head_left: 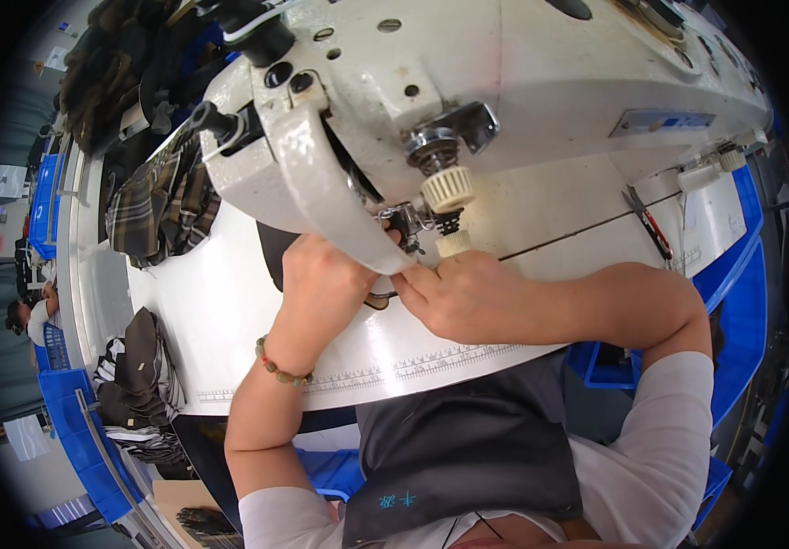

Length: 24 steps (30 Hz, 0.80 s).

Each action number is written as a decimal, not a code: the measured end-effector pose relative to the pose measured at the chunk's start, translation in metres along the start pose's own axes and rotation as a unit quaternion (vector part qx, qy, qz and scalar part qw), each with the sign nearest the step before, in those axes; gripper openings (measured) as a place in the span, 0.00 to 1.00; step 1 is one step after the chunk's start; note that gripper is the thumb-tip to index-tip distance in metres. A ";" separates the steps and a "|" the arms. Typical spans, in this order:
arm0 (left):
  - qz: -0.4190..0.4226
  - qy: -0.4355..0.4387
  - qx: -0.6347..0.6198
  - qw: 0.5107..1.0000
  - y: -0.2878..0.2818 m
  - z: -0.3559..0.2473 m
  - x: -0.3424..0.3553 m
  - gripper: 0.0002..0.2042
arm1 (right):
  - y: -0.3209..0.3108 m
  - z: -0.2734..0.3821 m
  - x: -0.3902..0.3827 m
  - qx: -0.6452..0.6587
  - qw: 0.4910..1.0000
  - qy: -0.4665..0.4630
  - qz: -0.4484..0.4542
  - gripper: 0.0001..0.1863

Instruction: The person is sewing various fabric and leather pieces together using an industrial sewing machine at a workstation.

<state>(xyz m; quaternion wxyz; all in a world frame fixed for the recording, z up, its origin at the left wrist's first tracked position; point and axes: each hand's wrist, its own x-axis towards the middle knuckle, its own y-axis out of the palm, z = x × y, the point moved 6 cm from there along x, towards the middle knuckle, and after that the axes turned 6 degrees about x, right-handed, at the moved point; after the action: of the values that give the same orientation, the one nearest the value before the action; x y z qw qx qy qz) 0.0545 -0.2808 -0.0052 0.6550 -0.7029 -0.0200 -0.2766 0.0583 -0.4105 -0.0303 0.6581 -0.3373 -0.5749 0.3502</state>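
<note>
My left hand (326,279) is bent at the needle area of a white sewing machine (550,101), fingers curled on a dark fabric piece (275,247), its fingertips partly hidden behind the machine's curved guard (321,174). My right hand (458,297) sits just right of it, fingers closed on the lower part of the piece, where a brownish edge (376,301) shows between the hands. The presser foot (403,222) is partly visible just above them, beside cream adjusting knobs (449,188). What lies right under my fingertips is hidden.
Plaid fabric pieces (152,206) lie at the back left, stacked dark pieces (138,384) at the near left. Red-and-black tweezers or snips (650,224) rest on the white table (220,334). Blue bins (737,302) flank the right edge. Another person (39,318) is at the far left.
</note>
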 end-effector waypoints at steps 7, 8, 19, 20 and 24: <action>-0.027 0.068 0.042 0.996 -0.004 -0.014 0.001 0.11 | 0.001 0.001 -0.001 -0.010 1.000 0.003 0.016 0.12; -0.022 0.069 0.045 0.996 -0.005 -0.015 0.002 0.10 | 0.001 0.001 -0.001 -0.017 0.999 0.012 0.030 0.09; 0.043 0.043 0.026 0.998 0.000 -0.016 0.000 0.12 | 0.006 0.001 -0.002 -0.015 1.000 -0.003 0.027 0.09; 0.038 0.044 0.020 0.998 -0.001 -0.016 0.001 0.12 | 0.005 0.001 -0.002 -0.015 1.000 -0.011 -0.006 0.11; -0.002 0.012 0.035 0.999 0.006 -0.008 0.001 0.14 | 0.007 -0.007 0.001 -0.014 1.000 0.012 -0.022 0.09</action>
<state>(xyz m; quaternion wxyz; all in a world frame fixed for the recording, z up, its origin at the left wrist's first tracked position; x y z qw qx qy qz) 0.0543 -0.2894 -0.0102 0.6790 -0.6760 -0.0237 -0.2852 0.0646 -0.4065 -0.0369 0.6676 -0.3374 -0.5792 0.3238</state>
